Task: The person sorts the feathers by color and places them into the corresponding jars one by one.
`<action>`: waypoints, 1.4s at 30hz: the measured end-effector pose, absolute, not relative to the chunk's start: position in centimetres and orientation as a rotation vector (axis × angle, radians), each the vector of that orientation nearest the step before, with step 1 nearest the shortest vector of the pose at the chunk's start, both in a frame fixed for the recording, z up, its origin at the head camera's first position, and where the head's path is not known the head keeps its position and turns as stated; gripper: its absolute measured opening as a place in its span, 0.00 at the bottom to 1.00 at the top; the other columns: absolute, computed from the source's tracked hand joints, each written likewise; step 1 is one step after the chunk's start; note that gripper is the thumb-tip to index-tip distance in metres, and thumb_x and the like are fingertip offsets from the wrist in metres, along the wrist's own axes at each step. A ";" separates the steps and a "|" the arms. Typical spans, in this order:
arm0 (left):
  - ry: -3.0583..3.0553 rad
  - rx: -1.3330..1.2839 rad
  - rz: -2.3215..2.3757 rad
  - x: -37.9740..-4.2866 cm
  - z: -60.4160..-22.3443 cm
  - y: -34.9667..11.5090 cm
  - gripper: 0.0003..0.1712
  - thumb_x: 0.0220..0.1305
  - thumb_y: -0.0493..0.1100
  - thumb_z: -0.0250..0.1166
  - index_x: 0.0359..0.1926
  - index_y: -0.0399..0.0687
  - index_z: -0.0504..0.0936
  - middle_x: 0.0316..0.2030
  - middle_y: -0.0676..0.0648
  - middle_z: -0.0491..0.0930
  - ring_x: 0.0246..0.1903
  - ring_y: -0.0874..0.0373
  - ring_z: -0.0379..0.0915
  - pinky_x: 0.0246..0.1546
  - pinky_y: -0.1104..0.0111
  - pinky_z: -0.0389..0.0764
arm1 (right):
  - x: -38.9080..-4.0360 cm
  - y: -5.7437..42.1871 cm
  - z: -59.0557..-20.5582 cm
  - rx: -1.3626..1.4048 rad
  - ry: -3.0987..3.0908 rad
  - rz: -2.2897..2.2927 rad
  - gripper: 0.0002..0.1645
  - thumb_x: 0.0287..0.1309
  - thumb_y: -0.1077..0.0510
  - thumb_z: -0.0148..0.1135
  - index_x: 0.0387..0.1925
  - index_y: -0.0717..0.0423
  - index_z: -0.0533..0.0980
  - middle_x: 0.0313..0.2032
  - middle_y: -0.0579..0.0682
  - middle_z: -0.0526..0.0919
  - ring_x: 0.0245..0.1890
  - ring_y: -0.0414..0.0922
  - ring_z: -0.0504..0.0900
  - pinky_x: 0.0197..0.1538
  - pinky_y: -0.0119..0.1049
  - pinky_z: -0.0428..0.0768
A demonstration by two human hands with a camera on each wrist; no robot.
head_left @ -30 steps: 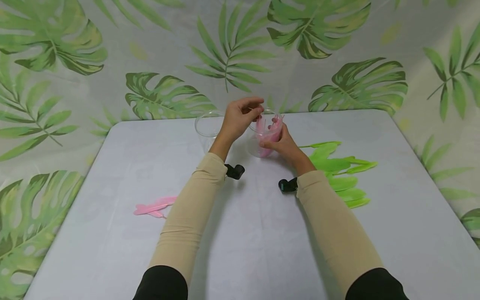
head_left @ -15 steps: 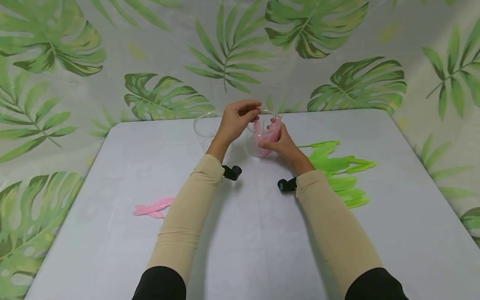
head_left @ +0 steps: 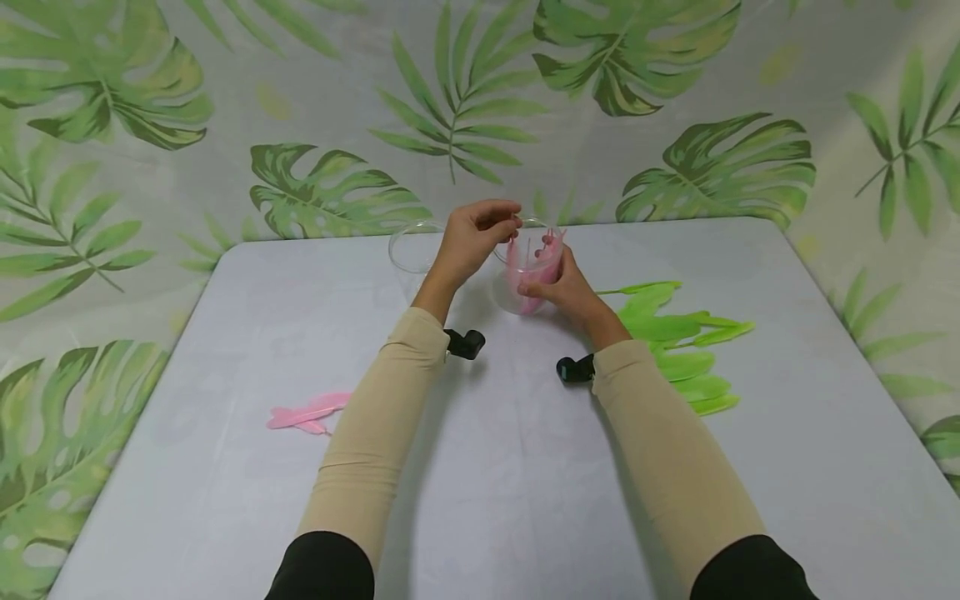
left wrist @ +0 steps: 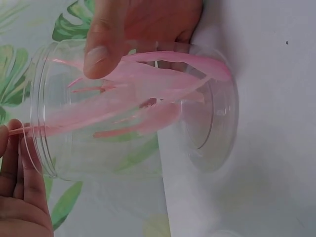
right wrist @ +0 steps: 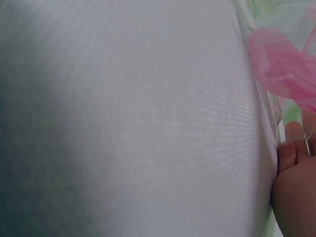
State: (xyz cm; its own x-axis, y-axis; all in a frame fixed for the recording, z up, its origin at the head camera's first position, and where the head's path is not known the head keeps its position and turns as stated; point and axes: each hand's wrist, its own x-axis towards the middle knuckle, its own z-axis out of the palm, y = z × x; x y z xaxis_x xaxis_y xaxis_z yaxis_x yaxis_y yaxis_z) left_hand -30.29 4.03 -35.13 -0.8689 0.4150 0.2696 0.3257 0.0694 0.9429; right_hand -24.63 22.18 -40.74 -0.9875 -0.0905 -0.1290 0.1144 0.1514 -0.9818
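While the right hand (head_left: 573, 292) grips a clear plastic jar (head_left: 505, 293) at its 4 o'clock side, thumb across the near wall and fingers curled round the far side, the left hand (head_left: 468, 246) works at about 11 o'clock on the rim. Left thumb and index finger are closed narrowly on the quill of a pink feather (left wrist: 81, 117); the quill tip pokes out past the ringed neck, vane inside the jar. Jar stands upright near the table's far edge, just right of centre in the head view. Contents: several pink feathers, crossing one another, quills mostly toward the mouth; exact count unclear through the wall.

Clock centred on this jar: second clear jar (head_left: 408, 272) at 9 o'clock, partly hidden by the left hand and wrist; loose pink plumes (head_left: 306, 415) at 8 o'clock on the white table (head_left: 487, 483), beside the left sleeve; fanned lime-green feathers (head_left: 678, 327) at 4 o'clock, partly behind the right forearm.
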 end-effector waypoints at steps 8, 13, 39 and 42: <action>2.288 0.767 1.883 -30.2 -34.8 3.9 0.16 0.68 0.36 0.62 0.55 0.39 0.83 0.52 0.39 0.84 0.49 0.56 0.82 0.53 0.66 0.83 | -24.4 22.0 -40.4 0.039 2.272 -1.927 0.59 0.55 0.59 0.68 0.77 0.54 0.40 0.77 0.59 0.52 0.78 0.54 0.52 0.79 0.48 0.52; 2.402 0.763 1.788 -29.9 -34.2 3.8 0.18 0.69 0.40 0.62 0.59 0.45 0.82 0.57 0.45 0.83 0.57 0.54 0.79 0.58 0.66 0.79 | -25.7 22.5 -42.6 0.036 2.264 -1.986 0.59 0.54 0.59 0.69 0.77 0.49 0.41 0.77 0.57 0.52 0.78 0.52 0.53 0.79 0.47 0.52; 2.508 1.066 1.638 -25.8 -30.5 -1.7 0.15 0.71 0.40 0.59 0.56 0.46 0.82 0.55 0.47 0.83 0.55 0.58 0.79 0.58 0.68 0.79 | -26.1 22.6 -43.7 0.008 2.290 -1.967 0.60 0.57 0.57 0.70 0.77 0.43 0.41 0.78 0.52 0.52 0.79 0.47 0.51 0.80 0.47 0.52; 2.538 1.109 1.551 -24.9 -30.5 -3.2 0.15 0.71 0.40 0.59 0.55 0.45 0.83 0.54 0.46 0.84 0.55 0.57 0.80 0.57 0.67 0.79 | -26.1 22.7 -43.7 0.028 2.299 -1.955 0.59 0.57 0.57 0.70 0.77 0.42 0.41 0.78 0.52 0.52 0.79 0.48 0.51 0.79 0.47 0.53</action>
